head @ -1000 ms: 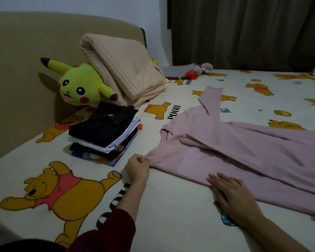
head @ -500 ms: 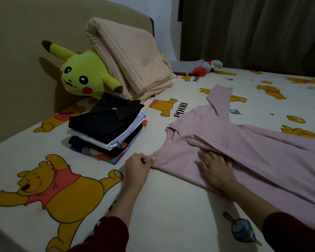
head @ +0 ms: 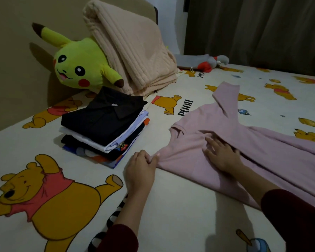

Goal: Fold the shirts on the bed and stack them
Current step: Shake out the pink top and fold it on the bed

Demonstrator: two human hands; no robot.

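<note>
A pink shirt [head: 253,148] lies spread on the bed [head: 180,215], one sleeve pointing away toward the far side. My left hand [head: 141,168] pinches the shirt's near shoulder corner between its fingers. My right hand [head: 220,153] lies flat on the shirt's chest, fingers spread, pressing the cloth down. To the left stands a stack of folded shirts [head: 104,128] with a black collared one on top.
A yellow plush toy [head: 76,66] and a folded beige blanket [head: 129,50] lean against the headboard behind the stack. A grey and red soft toy [head: 204,62] lies at the far edge by the dark curtain [head: 253,31].
My right hand slid from the shirt's near hem up onto its chest. The left hand kept its pinch on the shoulder corner. The view moved closer.
</note>
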